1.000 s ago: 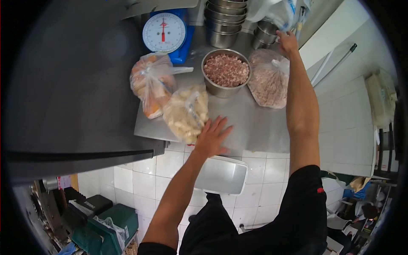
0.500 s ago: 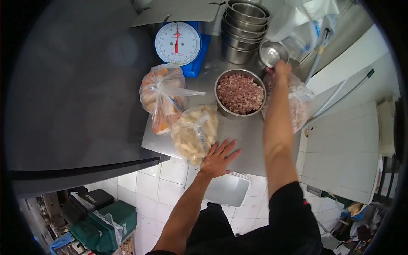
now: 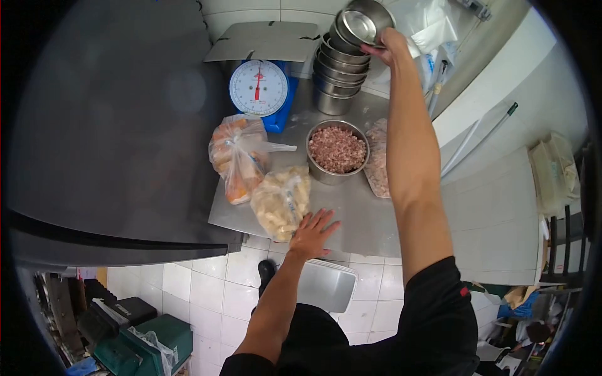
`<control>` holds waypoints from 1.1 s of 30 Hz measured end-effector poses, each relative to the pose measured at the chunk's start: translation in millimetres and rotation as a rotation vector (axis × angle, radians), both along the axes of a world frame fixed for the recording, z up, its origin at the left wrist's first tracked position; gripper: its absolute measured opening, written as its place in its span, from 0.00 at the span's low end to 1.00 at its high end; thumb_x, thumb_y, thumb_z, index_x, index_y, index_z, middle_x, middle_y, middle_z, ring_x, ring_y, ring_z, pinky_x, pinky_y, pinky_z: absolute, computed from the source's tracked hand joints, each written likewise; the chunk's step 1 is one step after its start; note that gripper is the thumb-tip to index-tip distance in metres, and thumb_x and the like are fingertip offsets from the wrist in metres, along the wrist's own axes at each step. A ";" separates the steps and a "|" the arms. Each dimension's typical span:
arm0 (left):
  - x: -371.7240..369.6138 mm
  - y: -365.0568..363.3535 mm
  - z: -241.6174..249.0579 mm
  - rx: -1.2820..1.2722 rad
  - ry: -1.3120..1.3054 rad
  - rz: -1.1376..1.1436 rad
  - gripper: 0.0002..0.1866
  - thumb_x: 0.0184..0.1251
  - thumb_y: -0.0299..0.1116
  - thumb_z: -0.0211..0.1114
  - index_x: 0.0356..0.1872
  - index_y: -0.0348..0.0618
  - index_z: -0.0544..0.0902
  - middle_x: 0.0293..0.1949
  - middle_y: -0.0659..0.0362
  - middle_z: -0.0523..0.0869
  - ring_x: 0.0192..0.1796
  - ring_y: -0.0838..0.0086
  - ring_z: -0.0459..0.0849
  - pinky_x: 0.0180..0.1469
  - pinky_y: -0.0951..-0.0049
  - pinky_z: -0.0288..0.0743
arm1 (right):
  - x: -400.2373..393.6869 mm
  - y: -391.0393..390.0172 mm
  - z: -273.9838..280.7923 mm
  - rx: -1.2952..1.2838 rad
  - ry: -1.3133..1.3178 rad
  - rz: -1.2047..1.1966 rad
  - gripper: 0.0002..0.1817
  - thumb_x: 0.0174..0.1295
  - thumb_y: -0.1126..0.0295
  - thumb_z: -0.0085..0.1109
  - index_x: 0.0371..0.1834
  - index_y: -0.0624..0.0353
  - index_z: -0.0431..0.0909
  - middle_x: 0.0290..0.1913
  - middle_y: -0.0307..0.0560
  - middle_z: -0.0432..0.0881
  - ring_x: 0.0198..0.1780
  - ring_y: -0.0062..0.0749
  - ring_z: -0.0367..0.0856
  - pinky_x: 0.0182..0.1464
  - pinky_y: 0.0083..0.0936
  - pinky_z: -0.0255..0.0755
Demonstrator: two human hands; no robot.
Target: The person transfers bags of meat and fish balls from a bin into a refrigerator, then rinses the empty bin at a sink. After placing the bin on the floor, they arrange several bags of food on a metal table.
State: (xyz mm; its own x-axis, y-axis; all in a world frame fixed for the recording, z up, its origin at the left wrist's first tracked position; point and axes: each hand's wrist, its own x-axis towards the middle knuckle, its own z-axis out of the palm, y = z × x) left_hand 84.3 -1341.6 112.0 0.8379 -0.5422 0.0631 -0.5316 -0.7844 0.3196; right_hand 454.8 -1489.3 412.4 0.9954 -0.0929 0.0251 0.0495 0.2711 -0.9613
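My right hand (image 3: 390,47) reaches to the back of the steel table and grips the rim of a steel pot (image 3: 378,14). That pot is tilted at the top of a tall stack of steel pots (image 3: 337,88). My left hand (image 3: 311,234) lies flat with fingers spread on the table's front edge, fingertips at a knotted clear bag of pale yellow chunks (image 3: 280,200). Between the hands and the stack stands a steel pot (image 3: 326,176) full of minced meat (image 3: 338,150). Right of it, partly behind my forearm, is a clear bag of pinkish meat (image 3: 377,164).
A blue dial scale (image 3: 258,88) with a flat metal pan stands at the back left. In front of it sits a knotted bag of orange and pale pieces (image 3: 238,156). A dark cabinet (image 3: 113,138) borders the left side; a grey tub (image 3: 326,287) is on the floor below.
My right hand has lifted the pot from beside the stack up and back to the stack's top. My left hand stays on the table edge. The view has tilted slightly.
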 end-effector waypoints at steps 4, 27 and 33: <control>3.0 4.1 0.1 -0.027 0.026 -0.020 0.48 0.39 0.55 0.74 0.68 0.63 0.63 0.72 0.60 0.54 0.73 0.63 0.52 0.70 0.50 0.51 | 16.9 -2.5 -15.8 0.322 0.188 -0.021 0.36 0.63 0.65 0.55 0.70 0.59 0.48 0.68 0.68 0.49 0.52 0.64 0.73 0.40 0.51 0.82; 122.5 -6.0 76.9 -0.381 -0.102 0.143 0.11 0.52 0.33 0.63 0.37 0.42 0.82 0.47 0.57 0.78 0.55 0.64 0.71 0.53 0.54 0.60 | -188.3 -153.3 -214.6 -1.530 0.411 -0.395 0.39 0.43 0.56 0.70 0.61 0.59 0.69 0.49 0.66 0.79 0.54 0.53 0.77 0.54 0.39 0.71; 70.3 16.8 49.4 -0.529 -0.249 -0.018 0.05 0.52 0.29 0.58 0.29 0.44 0.81 0.38 0.60 0.77 0.50 0.67 0.72 0.49 0.60 0.62 | -132.9 -145.2 -219.5 -1.352 0.342 -0.431 0.36 0.42 0.58 0.68 0.57 0.61 0.72 0.48 0.61 0.80 0.52 0.51 0.79 0.56 0.37 0.71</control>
